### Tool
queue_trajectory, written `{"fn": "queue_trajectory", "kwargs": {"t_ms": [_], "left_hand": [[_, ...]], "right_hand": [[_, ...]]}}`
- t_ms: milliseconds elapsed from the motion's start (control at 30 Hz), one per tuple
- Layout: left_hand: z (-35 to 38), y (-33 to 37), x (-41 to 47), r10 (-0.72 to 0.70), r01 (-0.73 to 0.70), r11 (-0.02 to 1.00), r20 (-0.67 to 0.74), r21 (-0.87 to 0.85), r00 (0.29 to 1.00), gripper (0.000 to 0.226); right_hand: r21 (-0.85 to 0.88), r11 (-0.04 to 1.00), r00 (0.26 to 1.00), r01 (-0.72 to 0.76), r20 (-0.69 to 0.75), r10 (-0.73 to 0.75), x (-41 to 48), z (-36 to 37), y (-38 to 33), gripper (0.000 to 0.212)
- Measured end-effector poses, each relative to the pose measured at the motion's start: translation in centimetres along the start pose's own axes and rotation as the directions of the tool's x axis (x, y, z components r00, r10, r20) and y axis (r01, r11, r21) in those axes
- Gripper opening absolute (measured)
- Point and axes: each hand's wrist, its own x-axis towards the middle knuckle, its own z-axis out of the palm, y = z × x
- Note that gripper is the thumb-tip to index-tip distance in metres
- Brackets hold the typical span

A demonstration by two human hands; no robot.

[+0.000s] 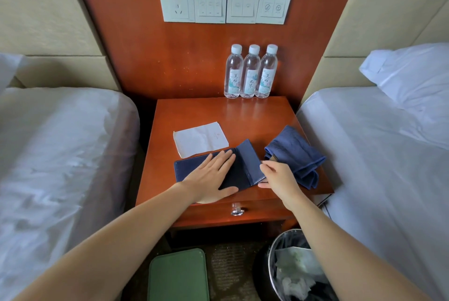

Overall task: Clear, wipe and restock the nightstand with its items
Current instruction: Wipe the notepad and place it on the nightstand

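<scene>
While the left hand (213, 177) lies flat on the dark blue leather-look folder (239, 175), its fingers (223, 157) straight, together and pressed palm-down on the left panel, the right hand (279, 177) holds the folder's lighter blue flap (249, 160) by its right edge. The right fingers (266, 167) are curled in at that edge with the thumb just below the flap's lower corner, so the flap stands partly raised off the surface. The folder rests near the front edge of the glossy reddish-brown wooden table (194, 111), above its drawer and the small metal drawer pull (237, 211).

Just beyond the folder, touching its far edge, lies a white paper notepad (200, 139), turned slightly askew. To the right of the flap, beside the right hand, sits a folded blue microfibre cloth (296, 152), reaching to the table's right edge. At the back right, against the wood wall panel, three clear plastic water bottles (251, 72) with white caps stand upright in a tight row, touching one another. Above them is a row of white wall switches and a socket (224, 4).

On the floor to the front right stands a round metal waste bin (270, 259) with a dark liner, holding crumpled white paper (296, 269). To its left is a green, rounded rectangular plastic object (178, 274). A white-sheeted bed (60, 155) flanks the table on the left, and another bed (376, 155) with a white pillow (413, 75) on the right.
</scene>
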Motion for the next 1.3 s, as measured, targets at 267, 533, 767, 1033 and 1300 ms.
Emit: {"fn": "queue_trajectory", "kwargs": {"t_ms": [267,533,767,1033,1300], "left_hand": [[1.1,1.7,2.8,-0.065,0.063,0.997,0.028,0.042,0.998,0.084],[1.6,1.8,3.3,-0.093,0.094,0.995,-0.012,0.039,0.996,0.088],[1.6,2.2,3.9,-0.077,0.078,0.997,-0.007,0.022,0.997,0.089],[0.9,2.8,5.5,0.003,-0.009,0.997,-0.066,-0.080,0.998,0.097],[0.1,-0.8,0.3,-0.073,0.074,0.997,-0.049,0.001,0.996,0.112]], "right_hand": [[-0.519,0.802,0.862,0.296,-0.216,-0.458,2.5,-2.9,-0.5,0.027],[-0.758,0.652,0.972,-0.028,-0.173,-0.159,6.6,-4.4,2.7,0.091],[-0.416,0.858,0.930,0.301,-0.072,-0.361,5.0,-5.3,2.3,0.032],[-0.536,0.799,0.944,0.272,-0.012,-0.329,3.3,-1.6,1.6,0.067],[-0.862,0.454,0.923,0.225,0.040,-0.383,3.7,-0.4,3.1,0.059]]}}
